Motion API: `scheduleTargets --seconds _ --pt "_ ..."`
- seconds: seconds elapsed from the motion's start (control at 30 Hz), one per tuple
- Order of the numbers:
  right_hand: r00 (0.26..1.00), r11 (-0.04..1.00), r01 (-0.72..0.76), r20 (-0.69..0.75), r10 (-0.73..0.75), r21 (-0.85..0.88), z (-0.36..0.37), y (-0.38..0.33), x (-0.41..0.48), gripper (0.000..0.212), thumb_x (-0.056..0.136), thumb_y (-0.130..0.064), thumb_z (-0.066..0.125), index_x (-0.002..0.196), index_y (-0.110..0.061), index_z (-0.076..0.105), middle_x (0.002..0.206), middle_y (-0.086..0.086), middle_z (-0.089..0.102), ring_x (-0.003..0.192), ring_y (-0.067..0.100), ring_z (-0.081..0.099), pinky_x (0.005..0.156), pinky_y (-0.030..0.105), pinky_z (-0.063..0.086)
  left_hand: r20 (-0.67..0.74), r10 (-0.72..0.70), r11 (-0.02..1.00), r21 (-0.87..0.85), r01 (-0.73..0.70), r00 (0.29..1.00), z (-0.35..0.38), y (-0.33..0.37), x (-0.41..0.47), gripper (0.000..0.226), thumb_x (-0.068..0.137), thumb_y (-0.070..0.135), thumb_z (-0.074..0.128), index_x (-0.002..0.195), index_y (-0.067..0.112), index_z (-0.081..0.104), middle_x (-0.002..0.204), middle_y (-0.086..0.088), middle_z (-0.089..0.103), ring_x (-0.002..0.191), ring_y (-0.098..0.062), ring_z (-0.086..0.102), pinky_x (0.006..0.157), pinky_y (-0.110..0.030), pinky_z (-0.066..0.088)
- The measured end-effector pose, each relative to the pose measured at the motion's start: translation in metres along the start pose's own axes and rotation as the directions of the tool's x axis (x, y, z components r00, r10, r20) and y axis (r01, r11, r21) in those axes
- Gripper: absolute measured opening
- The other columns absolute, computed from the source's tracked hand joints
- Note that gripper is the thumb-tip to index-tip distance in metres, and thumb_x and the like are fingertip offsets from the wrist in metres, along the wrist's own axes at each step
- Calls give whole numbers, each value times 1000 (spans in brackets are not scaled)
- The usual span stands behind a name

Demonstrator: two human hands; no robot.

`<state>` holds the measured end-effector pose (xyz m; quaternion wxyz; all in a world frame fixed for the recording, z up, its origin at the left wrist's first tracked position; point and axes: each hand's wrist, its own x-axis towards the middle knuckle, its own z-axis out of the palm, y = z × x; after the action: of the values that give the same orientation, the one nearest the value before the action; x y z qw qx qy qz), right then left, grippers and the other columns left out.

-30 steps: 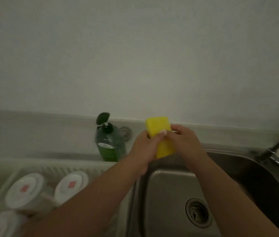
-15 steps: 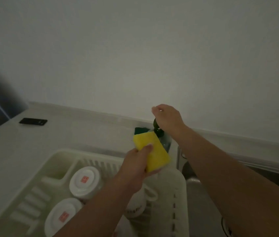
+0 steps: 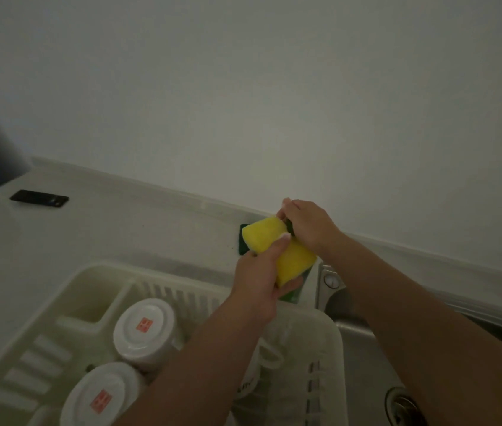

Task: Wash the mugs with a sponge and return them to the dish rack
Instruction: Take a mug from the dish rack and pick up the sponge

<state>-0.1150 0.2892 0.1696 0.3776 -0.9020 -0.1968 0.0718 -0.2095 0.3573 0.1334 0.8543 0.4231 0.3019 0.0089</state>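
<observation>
My left hand [image 3: 259,272] grips a yellow sponge [image 3: 277,250] with a dark green scouring side, held up against the soap bottle. My right hand [image 3: 306,226] rests on top of the green soap bottle's [image 3: 292,292] pump head, with its fingers curled over it. The sponge hides most of the bottle. Two white mugs [image 3: 143,332] [image 3: 99,398] stand upside down in the cream dish rack [image 3: 96,272], each with a red mark on its base. A third mug [image 3: 259,364] lies partly under my left forearm.
A steel sink [image 3: 363,364] with its drain [image 3: 403,407] lies right of the rack. A round fitting [image 3: 331,279] sits on the sink's rim. A dark phone [image 3: 39,198] lies on the white counter at far left. The wall rises just behind.
The sponge has moved up against the bottle's pump, under my right hand. My right hand has come down onto the pump head. The view has shifted slightly.
</observation>
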Motion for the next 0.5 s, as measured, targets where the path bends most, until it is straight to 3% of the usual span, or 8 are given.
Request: scheduleTargets --seconds 0.1,0.2,0.5 --pt "999 1000 6 34 -7 6 -3 4 1 46 102 -34 28 93 -7 64 94 7 60 90 23 54 80 30 37 -6 16 1000 24 -16 1000 3 -2 5 60 76 34 78 127 16 51 115 -10 62 103 -31 61 83 -49 56" --pt "999 1000 24 28 -24 -2 -3 7 1 43 103 -33 28 76 -11 53 85 6 55 82 21 49 76 29 33 -20 29 999 45 -28 999 6 -4 10 65 73 35 79 128 18 50 115 -9 63 103 -31 62 88 -53 53" --pt "999 998 50 10 -50 29 1 13 4 41 103 -31 27 74 -11 48 72 -1 49 75 18 45 73 29 31 -11 84 994 75 -83 996 5 -5 15 55 76 30 78 124 17 54 113 -8 65 102 -30 63 88 -52 54"
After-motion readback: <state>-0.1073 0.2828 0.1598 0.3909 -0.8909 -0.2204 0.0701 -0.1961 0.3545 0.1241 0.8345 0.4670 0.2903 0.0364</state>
